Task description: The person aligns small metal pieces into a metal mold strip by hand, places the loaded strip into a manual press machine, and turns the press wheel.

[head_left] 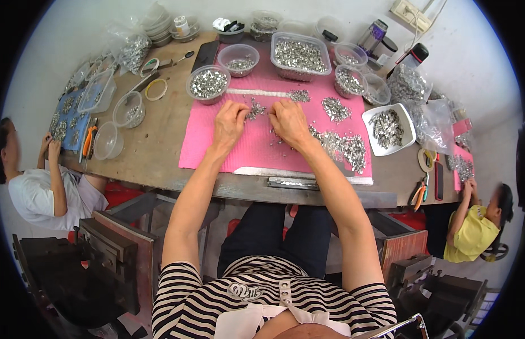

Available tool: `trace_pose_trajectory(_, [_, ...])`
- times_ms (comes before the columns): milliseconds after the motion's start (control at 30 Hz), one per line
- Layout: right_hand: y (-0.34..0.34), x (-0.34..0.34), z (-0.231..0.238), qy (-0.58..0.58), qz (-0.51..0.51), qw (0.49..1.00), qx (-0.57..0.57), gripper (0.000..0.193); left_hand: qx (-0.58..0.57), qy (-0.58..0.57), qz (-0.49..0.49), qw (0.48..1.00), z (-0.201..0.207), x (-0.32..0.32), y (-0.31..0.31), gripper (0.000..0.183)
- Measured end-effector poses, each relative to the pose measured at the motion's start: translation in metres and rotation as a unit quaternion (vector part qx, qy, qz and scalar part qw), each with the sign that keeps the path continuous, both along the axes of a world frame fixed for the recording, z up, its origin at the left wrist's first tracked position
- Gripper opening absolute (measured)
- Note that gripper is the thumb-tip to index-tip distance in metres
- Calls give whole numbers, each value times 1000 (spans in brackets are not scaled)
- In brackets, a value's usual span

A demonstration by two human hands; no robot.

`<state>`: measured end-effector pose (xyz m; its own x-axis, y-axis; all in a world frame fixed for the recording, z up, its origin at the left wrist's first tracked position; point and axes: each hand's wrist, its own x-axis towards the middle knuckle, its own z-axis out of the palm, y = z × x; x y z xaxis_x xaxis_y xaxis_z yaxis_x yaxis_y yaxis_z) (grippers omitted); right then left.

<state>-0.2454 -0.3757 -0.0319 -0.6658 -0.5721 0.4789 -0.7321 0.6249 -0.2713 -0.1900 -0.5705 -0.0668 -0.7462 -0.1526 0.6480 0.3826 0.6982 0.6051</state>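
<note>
Head view of a wooden bench [161,141] carrying a pink mat [240,152] on which small silver metal parts are sorted. The left hand [228,125] rests on the mat with its fingers curled together, the fingertips pinched on a small cluster of metal parts [254,109] just beside them; whether a single piece is gripped cannot be told at this size. The right hand [289,123] lies near it, fingers bent down and drawn together onto the mat, touching a few scattered parts; its hold is likewise too small to resolve. To the right of this hand a long loose heap of parts [344,148] spreads over the mat, with a smaller pile [335,108] above it and another little pile [299,95] near the mat's far edge. Beyond the mat stand a round clear bowl of parts [208,83], a second round bowl [238,59] and a rectangular clear tub [300,56] filled with the same pieces. A white square dish [388,129] of parts sits at the right edge of the mat. Orange-handled pliers [419,191] lie at the bench's right end. A metal bar [292,183] lies along the near edge. Two other people sit at the left and right ends of the bench, each with hands on their own work.
</note>
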Motion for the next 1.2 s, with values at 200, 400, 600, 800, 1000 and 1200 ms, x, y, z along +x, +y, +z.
trace_pose_trajectory(200, [67, 55, 40, -44, 43, 997, 46, 12, 101, -66, -16, 993, 28, 32, 18, 6])
trace_pose_trajectory(400, [100, 98, 17, -49, 54, 994, 84, 7, -32, -86, -213, 973, 23, 69, 70, 7])
trace_pose_trajectory(600, [109, 95, 10, -91, 70, 993, 17, 10, -46, -68, -168, 982, 24, 83, 63, 11])
trace_pose_trajectory(800, [114, 94, 7, -82, 94, 992, 11, 11, -86, -118, -141, 979, 35, 98, 57, 9])
trace_pose_trajectory(1000, [114, 96, 11, -142, 62, 987, -34, 8, -136, -129, -177, 966, 35, 94, 57, 6])
trace_pose_trajectory(1200, [127, 129, 20, -259, 16, 945, -198, 7, -167, -59, -141, 974, 23, 86, 63, 8])
